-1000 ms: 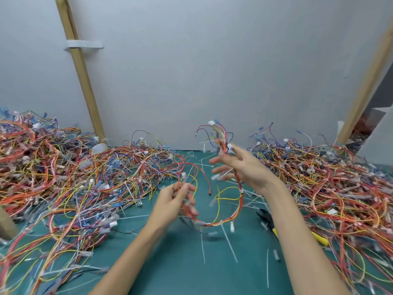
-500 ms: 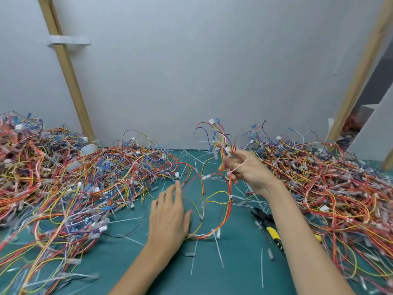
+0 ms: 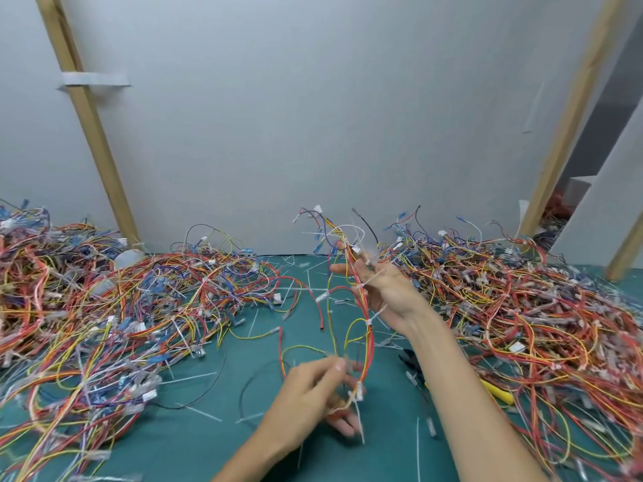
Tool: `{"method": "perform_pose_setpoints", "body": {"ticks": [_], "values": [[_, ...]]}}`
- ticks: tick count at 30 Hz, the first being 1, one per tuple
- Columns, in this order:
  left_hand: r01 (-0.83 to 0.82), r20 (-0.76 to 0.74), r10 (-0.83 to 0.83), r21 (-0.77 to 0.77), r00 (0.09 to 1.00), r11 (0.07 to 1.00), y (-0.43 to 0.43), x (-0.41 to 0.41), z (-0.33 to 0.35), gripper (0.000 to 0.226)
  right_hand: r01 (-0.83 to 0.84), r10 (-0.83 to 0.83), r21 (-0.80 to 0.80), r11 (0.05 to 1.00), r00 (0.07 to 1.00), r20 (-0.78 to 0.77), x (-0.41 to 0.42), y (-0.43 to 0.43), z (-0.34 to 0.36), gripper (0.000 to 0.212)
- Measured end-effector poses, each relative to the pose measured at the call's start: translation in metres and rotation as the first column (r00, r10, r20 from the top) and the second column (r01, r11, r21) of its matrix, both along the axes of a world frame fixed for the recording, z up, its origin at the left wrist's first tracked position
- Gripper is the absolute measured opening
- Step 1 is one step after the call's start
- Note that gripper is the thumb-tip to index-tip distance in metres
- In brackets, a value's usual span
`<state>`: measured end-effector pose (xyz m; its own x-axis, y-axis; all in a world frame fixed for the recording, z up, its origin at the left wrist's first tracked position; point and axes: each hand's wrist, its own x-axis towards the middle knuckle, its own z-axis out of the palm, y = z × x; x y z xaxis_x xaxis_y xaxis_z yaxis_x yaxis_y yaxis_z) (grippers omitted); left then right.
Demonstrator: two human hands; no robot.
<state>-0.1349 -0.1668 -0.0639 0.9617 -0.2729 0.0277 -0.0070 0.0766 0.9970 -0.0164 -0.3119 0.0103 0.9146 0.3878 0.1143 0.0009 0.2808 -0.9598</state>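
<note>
A wire harness (image 3: pixel 366 318) of red, yellow and orange wires, bound with white zip ties, hangs upright over the green mat (image 3: pixel 195 443). My right hand (image 3: pixel 386 290) grips its upper part, and loose ends with small connectors fan out above the fingers. Lower down, my left hand (image 3: pixel 313 398) pinches the harness's bottom end, where a white zip tie (image 3: pixel 358 417) sticks out downward. That hand is blurred.
Big tangled heaps of coloured wires cover the mat at the left (image 3: pixel 87 314) and at the right (image 3: pixel 542 321). Yellow-handled cutters (image 3: pixel 494 389) lie by my right forearm. Loose white zip ties (image 3: pixel 201 412) litter the mat. A grey wall with wooden posts (image 3: pixel 90 127) stands behind.
My left hand has risen from lying flat on the mat and taken hold of the harness's bottom end. My right hand has kept its grip on the upper part.
</note>
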Motion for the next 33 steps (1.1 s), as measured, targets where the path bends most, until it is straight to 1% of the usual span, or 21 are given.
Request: {"method": "perform_pose_setpoints", "body": {"ticks": [2, 3, 5, 6, 8, 10, 12, 13, 14, 15, 16, 17, 18, 20, 22, 24, 25, 27, 29, 31, 33], "values": [[0.147, -0.092, -0.159, -0.122, 0.983, 0.982, -0.004, -0.003, 0.003, 0.048, -0.019, 0.02, 0.059, 0.998, 1.0, -0.017, -0.001, 0.003, 0.0, 0.017], [0.206, -0.115, -0.23, -0.194, 0.966, 0.959, -0.007, -0.005, 0.004, 0.045, -0.01, 0.01, 0.057, 0.998, 1.0, -0.006, -0.001, 0.005, 0.0, 0.019], [0.311, -0.119, -0.359, -0.302, 0.926, 0.901, -0.011, -0.009, 0.004, 0.04, 0.022, -0.023, 0.043, 0.999, 1.0, 0.016, -0.001, 0.009, -0.002, 0.025], [0.363, -0.104, -0.413, -0.316, 0.905, 0.876, -0.013, -0.01, 0.003, 0.04, 0.042, -0.043, 0.052, 0.998, 0.999, 0.01, 0.001, 0.01, -0.004, 0.029], [0.44, -0.041, -0.461, -0.236, 0.887, 0.867, -0.015, -0.011, 0.001, 0.041, 0.102, -0.099, 0.073, 0.992, 0.994, -0.05, 0.004, 0.012, -0.008, 0.04], [0.432, 0.087, -0.426, -0.058, 0.9, 0.9, -0.016, -0.012, 0.0, 0.04, 0.17, -0.159, 0.083, 0.982, 0.979, -0.128, 0.007, 0.012, -0.012, 0.046], [0.341, 0.211, -0.363, 0.134, 0.908, 0.931, -0.014, -0.013, 0.001, 0.039, 0.22, -0.202, 0.098, 0.97, 0.965, -0.166, 0.007, 0.012, -0.016, 0.043], [0.249, 0.279, -0.319, 0.261, 0.906, 0.933, -0.012, -0.012, 0.002, 0.039, 0.235, -0.215, 0.112, 0.965, 0.962, -0.168, 0.008, 0.012, -0.018, 0.04], [0.112, 0.361, -0.271, 0.404, 0.892, 0.908, -0.009, -0.012, 0.002, 0.038, 0.241, -0.219, 0.127, 0.962, 0.962, -0.162, 0.008, 0.013, -0.019, 0.036], [-0.05, 0.46, -0.243, 0.536, 0.854, 0.843, -0.005, -0.011, 0.004, 0.036, 0.241, -0.22, 0.137, 0.961, 0.963, -0.156, 0.008, 0.013, -0.02, 0.033], [-0.205, 0.564, -0.248, 0.619, 0.788, 0.758, -0.002, -0.01, 0.005, 0.035, 0.242, -0.22, 0.144, 0.96, 0.963, -0.156, 0.008, 0.014, -0.021, 0.03], [-0.327, 0.646, -0.28, 0.655, 0.71, 0.681, 0.001, -0.008, 0.005, 0.034, 0.249, -0.225, 0.152, 0.957, 0.961, -0.16, 0.008, 0.015, -0.022, 0.029], [-0.408, 0.694, -0.319, 0.666, 0.646, 0.624, 0.003, -0.008, 0.004, 0.034, 0.262, -0.235, 0.16, 0.952, 0.957, -0.167, 0.008, 0.016, -0.023, 0.029], [-0.474, 0.731, -0.371, 0.664, 0.572, 0.578, 0.0, -0.009, 0.002, 0.035, 0.288, -0.255, 0.174, 0.942, 0.948, -0.189, 0.01, 0.016, -0.024, 0.037], [-0.511, 0.744, -0.405, 0.663, 0.531, 0.547, -0.004, -0.012, -0.002, 0.033, 0.289, -0.252, 0.182, 0.94, 0.947, -0.201, 0.011, 0.016, -0.025, 0.039], [-0.53, 0.727, -0.419, 0.685, 0.544, 0.499, -0.007, -0.014, -0.004, 0.033, 0.281, -0.249, 0.176, 0.943, 0.951, -0.181, 0.012, 0.014, -0.027, 0.027], [-0.526, 0.708, -0.41, 0.704, 0.575, 0.477, -0.007, -0.014, -0.005, 0.038, 0.275, -0.246, 0.18, 0.945, 0.955, -0.168, 0.013, 0.012, -0.028, 0.02], [-0.503, 0.652, -0.339, 0.748, 0.678, 0.433, -0.004, -0.012, -0.004, 0.055, 0.258, -0.234, 0.175, 0.95, 0.961, -0.147, 0.014, 0.008, -0.029, 0.015], [-0.455, 0.585, -0.25, 0.781, 0.771, 0.428, 0.002, -0.008, -0.004, 0.067, 0.241, -0.223, 0.146, 0.959, 0.966, -0.127, 0.016, 0.005, -0.029, 0.015], [-0.484, 0.608, -0.151, 0.737, 0.779, 0.473, 0.008, -0.004, -0.004, 0.059, 0.225, -0.212, 0.117, 0.967, 0.971, -0.112, 0.017, 0.003, -0.029, 0.015], [-0.533, 0.656, -0.047, 0.651, 0.753, 0.541, 0.016, 0.002, -0.001, 0.033, 0.208, -0.194, 0.129, 0.97, 0.974, -0.116, 0.017, 0.003, -0.029, 0.015]]}}
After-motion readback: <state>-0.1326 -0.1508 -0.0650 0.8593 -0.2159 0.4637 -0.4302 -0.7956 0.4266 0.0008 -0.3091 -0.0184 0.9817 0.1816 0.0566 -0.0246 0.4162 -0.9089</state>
